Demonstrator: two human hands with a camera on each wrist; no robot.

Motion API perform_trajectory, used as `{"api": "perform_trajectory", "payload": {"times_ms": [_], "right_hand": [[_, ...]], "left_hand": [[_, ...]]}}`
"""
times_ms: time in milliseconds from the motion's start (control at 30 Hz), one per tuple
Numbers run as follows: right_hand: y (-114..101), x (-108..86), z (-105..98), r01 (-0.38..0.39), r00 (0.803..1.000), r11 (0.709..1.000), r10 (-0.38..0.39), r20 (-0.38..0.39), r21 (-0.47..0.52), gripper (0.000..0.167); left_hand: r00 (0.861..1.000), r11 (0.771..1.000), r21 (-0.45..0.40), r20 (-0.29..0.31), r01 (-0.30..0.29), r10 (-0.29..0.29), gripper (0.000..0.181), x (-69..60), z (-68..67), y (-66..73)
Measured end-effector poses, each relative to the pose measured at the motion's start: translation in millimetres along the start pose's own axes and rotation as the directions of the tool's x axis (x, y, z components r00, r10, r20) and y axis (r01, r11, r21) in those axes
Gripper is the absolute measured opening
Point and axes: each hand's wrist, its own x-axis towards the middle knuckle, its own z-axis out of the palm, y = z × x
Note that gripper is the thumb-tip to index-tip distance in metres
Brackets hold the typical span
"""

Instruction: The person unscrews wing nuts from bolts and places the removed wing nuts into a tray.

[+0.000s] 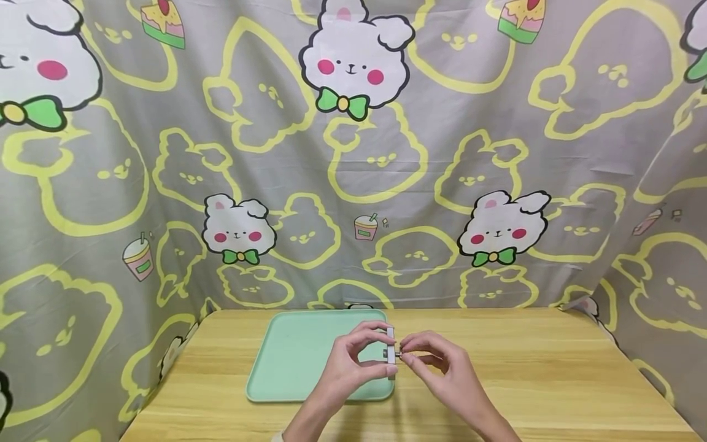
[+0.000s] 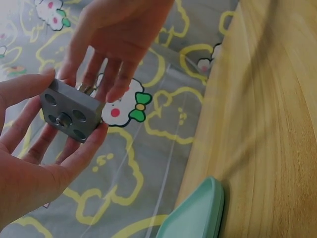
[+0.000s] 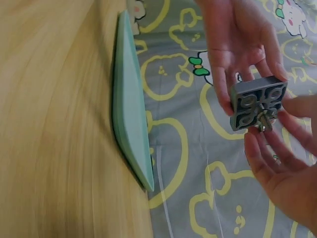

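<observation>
A square grey block (image 2: 69,110) with round recesses near its corners is gripped at its edges by the left hand (image 2: 42,148). Its other face, seen in the right wrist view, has a ribbed pattern, and a threaded bolt (image 3: 265,119) sticks out of the middle. In the head view the block (image 1: 391,353) stands on edge above the tray's right side, held between thumb and fingers of the left hand (image 1: 348,362). The right hand (image 1: 450,374) pinches the bolt's end on the right side of the block; its fingertips partly hide that end.
A mint green tray (image 1: 293,356) lies on the wooden table (image 1: 552,374), left of and behind the hands. A grey curtain (image 1: 381,178) with yellow outlines and white rabbit figures hangs behind the table and at both sides.
</observation>
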Motion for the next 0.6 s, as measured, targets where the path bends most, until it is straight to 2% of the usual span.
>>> {"api": "perform_trajectory", "payload": {"times_ms": [67,133,267,433,600], "right_hand": [[-2.0,1.2,-1.4,-0.125,0.992,0.991,0.126,-0.019,0.048,0.014],[-3.2,2.4,-2.6,-0.236,0.97,0.967,0.24,-0.025,0.098,0.021],[-3.5,4.0,-3.7,-0.371,0.927,0.912,0.376,0.004,0.178,0.032],[-1.6,4.0,-4.1,-0.439,0.897,0.87,0.437,0.059,0.224,0.038],[0.5,3.2,-4.1,-0.44,0.897,0.865,0.434,0.082,0.24,0.037]], "left_hand": [[1.0,1.0,0.004,-0.002,0.005,-0.005,0.037,0.2,0.1,0.1],[1.0,1.0,0.007,-0.001,0.01,-0.01,0.037,0.2,0.2,0.1],[1.0,1.0,0.009,0.006,0.013,-0.013,0.037,-0.2,0.6,0.5],[1.0,1.0,0.013,0.026,0.001,-0.002,0.036,-0.5,0.9,-0.4],[0.999,1.0,0.014,0.033,0.003,-0.003,0.036,-0.9,1.4,-0.5]]}}
